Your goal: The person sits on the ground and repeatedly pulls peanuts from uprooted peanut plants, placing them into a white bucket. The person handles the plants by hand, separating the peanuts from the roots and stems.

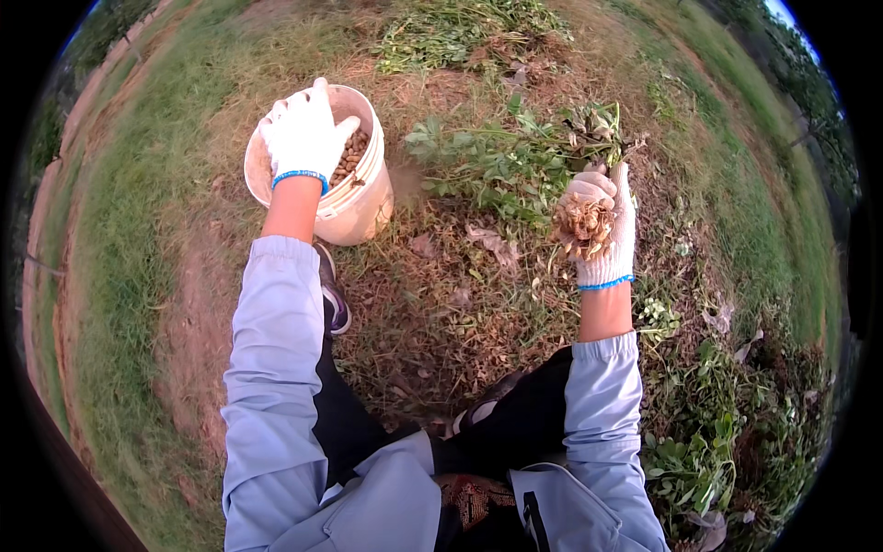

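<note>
My left hand (303,134), in a white knit glove with a blue cuff, is over the mouth of a white plastic bucket (359,214), fingers spread. Peanuts in their shells (353,153) show inside the bucket, beside my thumb; the glove hides the rest of the inside. On the right, my right hand (599,214), gloved alike, is closed around the stems of a pulled peanut plant. Its tangle of dry roots (586,224) sticks out of the fist towards me, and its leafy green tops (497,162) stretch away to the left above the ground.
A heap of pulled green plants (469,34) lies farther ahead. More leafy plants (703,441) lie at the lower right. Dry litter and scraps of thin plastic film (493,245) cover the ground between my feet. One shoe (334,290) is close to the bucket. Grass (131,276) grows on the left.
</note>
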Motion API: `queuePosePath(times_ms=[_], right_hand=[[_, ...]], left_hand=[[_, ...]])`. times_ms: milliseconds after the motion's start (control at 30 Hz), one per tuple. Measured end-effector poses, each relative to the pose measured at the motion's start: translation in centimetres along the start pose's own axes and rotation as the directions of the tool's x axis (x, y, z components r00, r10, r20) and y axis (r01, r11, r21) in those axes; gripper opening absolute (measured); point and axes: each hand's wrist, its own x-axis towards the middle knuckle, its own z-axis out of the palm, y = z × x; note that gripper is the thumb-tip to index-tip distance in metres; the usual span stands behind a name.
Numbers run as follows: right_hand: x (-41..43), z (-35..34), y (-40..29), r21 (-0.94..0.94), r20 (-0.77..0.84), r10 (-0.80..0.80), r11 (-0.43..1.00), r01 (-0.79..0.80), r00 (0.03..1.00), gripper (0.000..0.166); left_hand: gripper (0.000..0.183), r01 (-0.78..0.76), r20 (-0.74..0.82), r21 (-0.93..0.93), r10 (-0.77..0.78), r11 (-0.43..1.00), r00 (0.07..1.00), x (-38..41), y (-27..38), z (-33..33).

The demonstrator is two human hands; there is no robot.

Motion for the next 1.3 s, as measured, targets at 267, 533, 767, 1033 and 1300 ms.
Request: queuePosePath(times_ms=[267, 533, 767, 1033, 1300], right_hand=[[1.8, 0.6, 1.2, -0.699, -0.31, -0.651, 0.65, 0.299, 0.693, 0.048], [1.8, 1.5, 5.4, -0.773, -0.307, -0.706, 0.576, 0.266, 0.638, 0.051], [2.0, 1.1, 5.5, -0.865, -0.343, -0.776, 0.481, 0.145, 0.528, 0.045], [2.1, -0.6, 2.4, -0.631, -0.29, -0.556, 0.723, 0.281, 0.779, 0.034], [2.7, -0.1, 4.8, -0.736, -0.342, -0.72, 0.605, 0.304, 0.604, 0.031]], left_hand=[[0.031, -0.162, 0.074, -0.894, 0.495, 0.417, 0.866, -5.0, 11.2, -6.8], [0.042, 0.323, 0.451, -0.875, 0.366, 0.36, 0.814, -8.7, 18.6, -5.9], [0.044, 0.402, 0.469, -0.883, 0.485, 0.241, 0.738, -9.2, 18.8, -4.1], [0.043, 0.158, 0.386, -0.907, 0.624, 0.39, 0.679, -8.3, 16.5, -6.0], [0.042, 0.285, 0.522, -0.844, 0.577, 0.454, 0.628, -8.8, 16.7, -5.0]])
